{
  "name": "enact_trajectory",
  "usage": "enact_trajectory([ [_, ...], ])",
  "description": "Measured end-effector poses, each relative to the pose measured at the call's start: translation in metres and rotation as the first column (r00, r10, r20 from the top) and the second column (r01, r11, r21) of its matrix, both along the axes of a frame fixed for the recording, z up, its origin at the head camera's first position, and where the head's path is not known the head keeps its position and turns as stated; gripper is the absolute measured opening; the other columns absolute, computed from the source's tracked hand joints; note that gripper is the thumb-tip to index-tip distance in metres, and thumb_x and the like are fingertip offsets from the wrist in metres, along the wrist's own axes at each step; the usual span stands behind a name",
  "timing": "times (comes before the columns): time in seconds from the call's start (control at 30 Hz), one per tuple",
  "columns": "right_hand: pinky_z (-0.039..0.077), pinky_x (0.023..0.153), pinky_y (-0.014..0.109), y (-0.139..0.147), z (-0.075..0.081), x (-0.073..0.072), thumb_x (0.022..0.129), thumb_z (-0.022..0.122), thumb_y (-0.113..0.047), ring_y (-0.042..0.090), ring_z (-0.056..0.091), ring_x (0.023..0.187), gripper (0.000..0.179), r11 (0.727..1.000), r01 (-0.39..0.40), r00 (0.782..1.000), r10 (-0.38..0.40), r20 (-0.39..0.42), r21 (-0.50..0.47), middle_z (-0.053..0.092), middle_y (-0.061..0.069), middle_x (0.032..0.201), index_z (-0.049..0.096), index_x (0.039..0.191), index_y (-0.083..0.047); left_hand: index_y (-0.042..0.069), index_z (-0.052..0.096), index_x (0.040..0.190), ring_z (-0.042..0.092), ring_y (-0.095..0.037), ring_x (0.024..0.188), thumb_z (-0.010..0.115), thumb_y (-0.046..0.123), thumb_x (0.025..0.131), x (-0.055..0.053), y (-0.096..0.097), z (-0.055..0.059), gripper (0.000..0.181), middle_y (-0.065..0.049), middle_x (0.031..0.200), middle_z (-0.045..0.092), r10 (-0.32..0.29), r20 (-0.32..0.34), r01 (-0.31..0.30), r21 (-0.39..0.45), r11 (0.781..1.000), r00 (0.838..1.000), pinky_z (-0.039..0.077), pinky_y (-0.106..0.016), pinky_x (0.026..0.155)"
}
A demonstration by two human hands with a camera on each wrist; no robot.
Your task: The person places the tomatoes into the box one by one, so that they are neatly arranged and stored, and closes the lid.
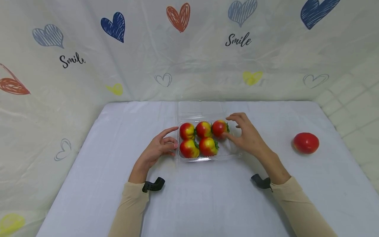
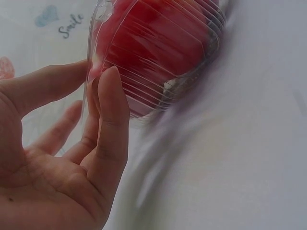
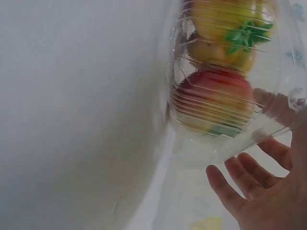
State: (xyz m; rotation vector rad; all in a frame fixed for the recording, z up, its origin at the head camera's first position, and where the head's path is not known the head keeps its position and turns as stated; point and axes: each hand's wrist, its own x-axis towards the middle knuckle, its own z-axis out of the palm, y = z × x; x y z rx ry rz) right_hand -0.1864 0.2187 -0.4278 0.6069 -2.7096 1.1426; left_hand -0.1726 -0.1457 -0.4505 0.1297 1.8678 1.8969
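In the head view a clear plastic box [image 1: 207,159] stands at the middle of the table. Several red-and-yellow fruits [image 1: 208,146] with green leafy tops lie inside in two rows. My left hand [image 1: 158,146] is at the box's left side, its fingertips against the rim; the left wrist view shows a fingertip [image 2: 113,76] overlapping the ribbed wall. Over the right end, my right hand [image 1: 248,136] arches with thumb and fingers apart. Its thumb reaches beside the back right fruit [image 1: 219,128]. Spread fingers [image 3: 223,189] show beyond the box wall in the right wrist view.
A larger glossy red fruit [image 1: 306,143] lies on the right side of the white-covered table [image 1: 189,197]. Behind the table hangs a pale sheet [image 1: 201,59] printed with hearts. The box's clear lid [image 1: 199,107] leans open toward the back.
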Motion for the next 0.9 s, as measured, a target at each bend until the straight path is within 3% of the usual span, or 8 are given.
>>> enact_trajectory([
  [0.4, 0.056, 0.098, 0.06, 0.015, 0.006, 0.005, 0.091, 0.08, -0.01, 0.038, 0.055, 0.125, 0.051, 0.997, 0.036, 0.999, -0.037, -0.015, -0.067, 0.054, 0.017, 0.136, 0.058, 0.136, -0.001, 0.026, 0.045, 0.157, 0.065, -0.015, 0.088, 0.07, 0.012, 0.098, 0.0, 0.0, 0.0, 0.065, -0.001, 0.098, 0.068, 0.005, -0.004, -0.005, -0.013, 1.0, 1.0, 0.063, -0.029, 0.074],
  [0.67, 0.057, 0.098, 0.055, 0.024, 0.01, 0.012, 0.093, 0.079, -0.015, 0.027, 0.056, 0.121, 0.047, 0.994, 0.082, 0.997, -0.081, 0.016, -0.066, 0.058, 0.013, 0.132, 0.061, 0.135, -0.007, 0.025, 0.044, 0.157, 0.064, -0.016, 0.088, 0.071, 0.014, 0.098, 0.0, 0.0, -0.001, 0.066, -0.001, 0.098, 0.067, -0.001, -0.006, 0.001, -0.023, 1.0, 1.0, 0.063, -0.03, 0.075],
  [0.73, 0.059, 0.098, 0.048, 0.026, 0.011, 0.013, 0.092, 0.08, -0.015, 0.026, 0.056, 0.121, 0.047, 0.994, 0.094, 0.995, -0.093, 0.02, -0.063, 0.058, 0.012, 0.133, 0.061, 0.135, -0.008, 0.025, 0.044, 0.157, 0.064, -0.017, 0.089, 0.071, 0.014, 0.098, 0.0, 0.0, -0.001, 0.066, -0.001, 0.098, 0.067, -0.001, -0.007, 0.001, -0.025, 1.0, 1.0, 0.063, -0.03, 0.075],
  [0.9, 0.054, 0.095, 0.015, 0.03, 0.013, 0.015, 0.092, 0.08, -0.015, 0.017, 0.057, 0.121, 0.047, 0.99, 0.115, 0.993, -0.114, 0.018, -0.08, 0.059, 0.01, 0.134, 0.062, 0.135, -0.008, 0.028, 0.046, 0.155, 0.064, -0.017, 0.089, 0.071, 0.014, 0.098, -0.001, 0.001, -0.001, 0.064, -0.001, 0.098, 0.067, 0.004, -0.005, -0.005, -0.029, 1.0, 1.0, 0.063, -0.03, 0.075],
])
